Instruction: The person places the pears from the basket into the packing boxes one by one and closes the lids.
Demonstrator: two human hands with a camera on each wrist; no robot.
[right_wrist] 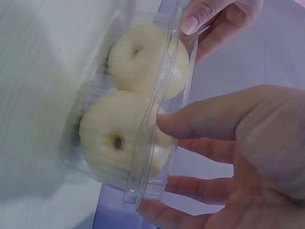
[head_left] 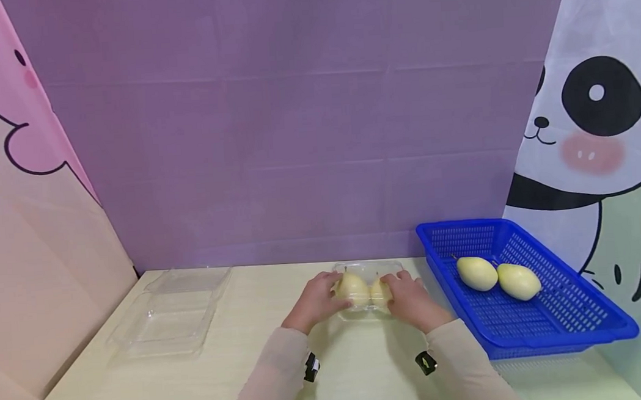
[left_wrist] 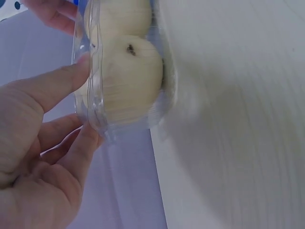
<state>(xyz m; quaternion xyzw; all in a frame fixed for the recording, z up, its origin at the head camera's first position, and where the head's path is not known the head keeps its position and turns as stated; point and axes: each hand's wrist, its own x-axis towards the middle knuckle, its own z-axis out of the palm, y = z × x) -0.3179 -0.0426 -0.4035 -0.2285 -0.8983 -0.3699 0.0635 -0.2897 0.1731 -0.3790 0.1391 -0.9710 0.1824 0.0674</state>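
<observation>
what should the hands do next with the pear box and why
Perhaps squeeze the rim of the clear box: the left hand and right hand both grip it there, the lid covers the two pears inside, and I cannot tell whether it is latched.

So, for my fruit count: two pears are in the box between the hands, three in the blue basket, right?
Not three: the blue basket holds two pears, as the head view shows; two in the box is right.

Glossy plastic box (right_wrist: 142, 160), possibly wooden tabletop (head_left: 251, 326)
</observation>
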